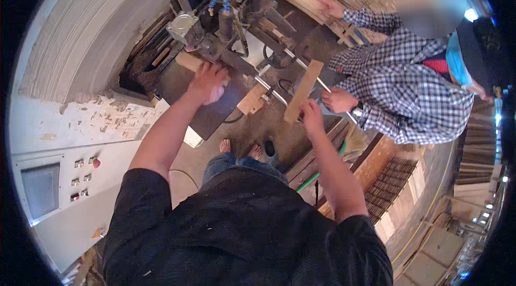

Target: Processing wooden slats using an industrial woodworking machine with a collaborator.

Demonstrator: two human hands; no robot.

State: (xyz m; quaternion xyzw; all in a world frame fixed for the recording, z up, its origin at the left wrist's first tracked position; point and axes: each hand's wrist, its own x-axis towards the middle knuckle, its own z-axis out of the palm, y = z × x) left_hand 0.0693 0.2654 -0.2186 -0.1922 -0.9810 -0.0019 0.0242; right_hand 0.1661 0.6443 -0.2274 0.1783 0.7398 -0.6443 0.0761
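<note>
A flat, light-brown wooden board (304,91) is held slantwise across shiny steel rods (324,85), perhaps for support, its lower end pinched by the right hand's (312,118) fingers. A pale wooden block (188,62) on the dark, flat tabletop (209,118) is partly covered by the left hand (208,84); whether its curled fingers are clamped cannot be told. Floor is exposed beyond the tabletop's edge; rightward room is limited by a co-worker's hand (338,100).

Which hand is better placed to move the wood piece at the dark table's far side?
Probably the left hand: it is at the wood piece on the dark table, while the right hand, farther off, seems busy holding a separate board.
</note>
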